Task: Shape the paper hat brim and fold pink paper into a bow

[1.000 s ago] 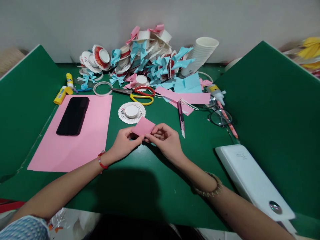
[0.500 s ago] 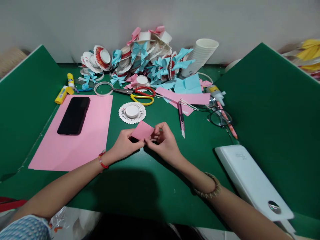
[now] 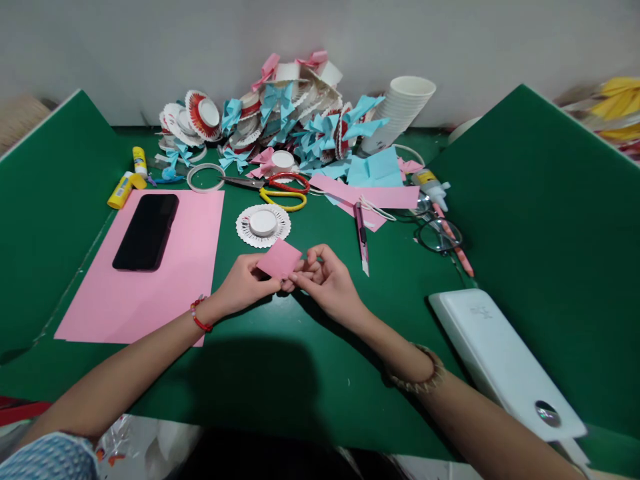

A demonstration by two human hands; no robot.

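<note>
A small pink paper square (image 3: 280,259) is held just above the green table, turned so that one corner points away from me. My left hand (image 3: 245,283) grips its left side, thumb toward me and fingers behind it. At its lower right edge, the thumb and fingers of my right hand (image 3: 327,283) pinch the paper, with the index finger curled up. Just beyond the hands lies a white scalloped paper disc with a round raised centre (image 3: 263,223). Scissors (image 3: 280,187) with red and yellow handles rest behind that disc.
Left are pink sheets (image 3: 195,267), a black phone (image 3: 146,231) and glue sticks (image 3: 121,190). Blue and pink bows (image 3: 277,103) and paper cups (image 3: 400,110) pile at the back. Right are a cutter knife (image 3: 361,240), glasses (image 3: 440,235) and a white power bank (image 3: 505,360). Green panels flank both sides.
The pink square has shifted slightly left with my left hand and turned a little. My right fingers have slid along its edge toward the lower right. Everything else stays put.
</note>
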